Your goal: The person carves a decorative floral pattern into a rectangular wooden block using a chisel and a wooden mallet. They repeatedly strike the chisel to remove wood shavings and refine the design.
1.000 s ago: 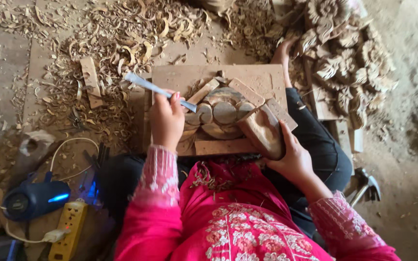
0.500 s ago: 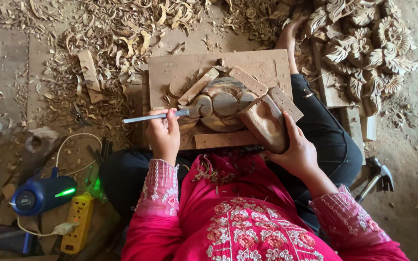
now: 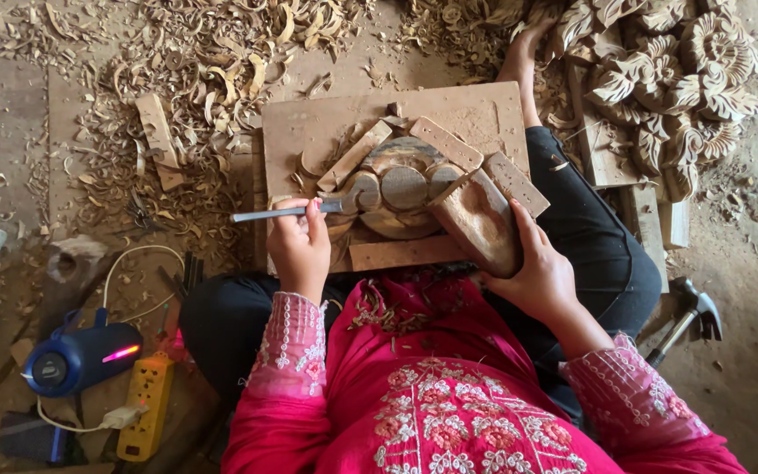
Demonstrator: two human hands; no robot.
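Seen from above: left hand point(image 3: 302, 244) closed around a slim metal chisel point(image 3: 284, 212), held level, tip against a rounded wood carving point(image 3: 401, 187) wedged among wooden blocks on a square board point(image 3: 309, 132) resting over the lap. Right hand point(image 3: 537, 268) wrapped around a chunky wooden mallet block point(image 3: 477, 219) touching the carving's right edge. Around, on the floor: wood shavings point(image 3: 195, 61), finished floral carvings point(image 3: 677, 61), a hammer point(image 3: 686, 320), a blue speaker point(image 3: 81, 358), a yellow power strip point(image 3: 146, 405).

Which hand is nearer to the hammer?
Right. The right hand holds a wooden block, up-left of the hammer; the left hand grips a chisel farther off.
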